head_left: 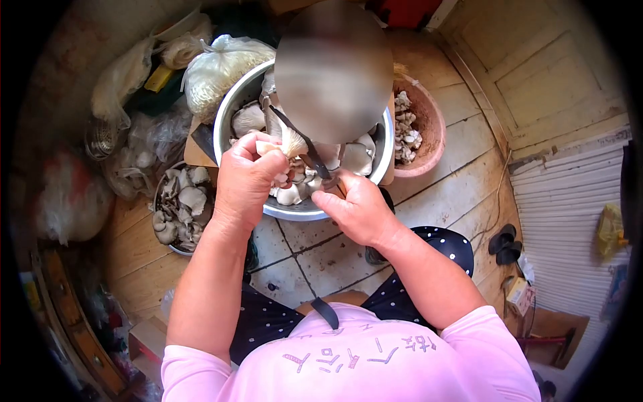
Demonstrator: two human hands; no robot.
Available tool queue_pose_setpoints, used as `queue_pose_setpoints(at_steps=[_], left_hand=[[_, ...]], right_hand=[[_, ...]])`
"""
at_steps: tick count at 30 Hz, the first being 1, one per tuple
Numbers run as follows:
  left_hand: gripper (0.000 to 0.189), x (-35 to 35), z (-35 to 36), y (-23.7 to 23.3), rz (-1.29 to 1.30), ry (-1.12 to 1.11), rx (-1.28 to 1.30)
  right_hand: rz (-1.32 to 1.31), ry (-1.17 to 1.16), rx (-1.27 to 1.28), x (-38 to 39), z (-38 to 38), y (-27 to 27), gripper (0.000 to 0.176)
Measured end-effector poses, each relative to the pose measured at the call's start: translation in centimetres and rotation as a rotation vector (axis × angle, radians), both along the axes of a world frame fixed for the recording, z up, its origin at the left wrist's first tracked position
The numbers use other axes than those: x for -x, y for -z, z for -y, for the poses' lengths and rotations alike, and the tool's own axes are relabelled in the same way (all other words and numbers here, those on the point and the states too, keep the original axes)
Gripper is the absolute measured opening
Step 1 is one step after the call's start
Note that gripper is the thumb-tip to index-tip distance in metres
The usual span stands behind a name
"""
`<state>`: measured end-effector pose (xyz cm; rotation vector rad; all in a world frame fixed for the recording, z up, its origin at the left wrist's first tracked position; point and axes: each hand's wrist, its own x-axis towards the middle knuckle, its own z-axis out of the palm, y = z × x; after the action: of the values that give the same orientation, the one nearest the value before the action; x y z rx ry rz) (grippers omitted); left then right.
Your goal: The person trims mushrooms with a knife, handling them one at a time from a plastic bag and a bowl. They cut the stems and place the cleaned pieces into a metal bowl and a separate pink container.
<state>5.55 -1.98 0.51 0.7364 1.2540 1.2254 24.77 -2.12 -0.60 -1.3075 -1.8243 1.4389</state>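
My left hand (249,175) is closed around a pale oyster mushroom (293,142), its gilled cap pointing up. My right hand (360,206) is closed on what looks like a knife (316,161). A bit of orange shows between its fingers, and a long dark strip reaches from there to the mushroom; the grip is mostly hidden. Both hands are above the near side of a large metal basin (295,212). Grey-white oyster mushrooms (357,158) lie inside it, with smaller pieces near the front. A blurred round patch covers the basin's far part.
To the right stands a pink tub (435,144) with mushroom pieces inside. A bowl of mushrooms (184,204) sits on the floor at left. Plastic bags (224,70) crowd the back left. Dark slippers (506,245) lie near the right wall.
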Motion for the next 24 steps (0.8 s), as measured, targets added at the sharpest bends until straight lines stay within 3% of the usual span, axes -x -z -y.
queue_pose_setpoints(at_steps=[5, 8, 10, 15, 17, 24], left_hand=[[0.018, -0.2, 0.0, 0.4, 0.001, 0.001, -0.024], [0.012, -0.3, -0.4, 1.0, 0.154, -0.099, -0.036], [0.009, -0.4, -0.6, 0.6, 0.188, -0.233, -0.025], [0.009, 0.1, -0.7, 0.5, 0.187, -0.164, -0.052], [0.011, 0.1, -0.6, 0.2, 0.100, -0.043, -0.053], [0.012, 0.1, -0.8, 0.5, 0.109, -0.092, -0.059]], right_hand=[[-0.096, -0.032, 0.069, 0.0, -0.3, -0.1, 0.039], [-0.049, -0.015, 0.210, 0.4, -0.3, -0.8, 0.039], [-0.145, 0.007, 0.174, 0.4, 0.2, 0.1, 0.021], [-0.160, 0.002, 0.206, 0.1, 0.3, -0.3, 0.021], [-0.166, 0.009, 0.197, 0.0, 0.2, -0.4, 0.021], [-0.127, -0.006, 0.235, 0.0, 0.0, -0.7, 0.022]])
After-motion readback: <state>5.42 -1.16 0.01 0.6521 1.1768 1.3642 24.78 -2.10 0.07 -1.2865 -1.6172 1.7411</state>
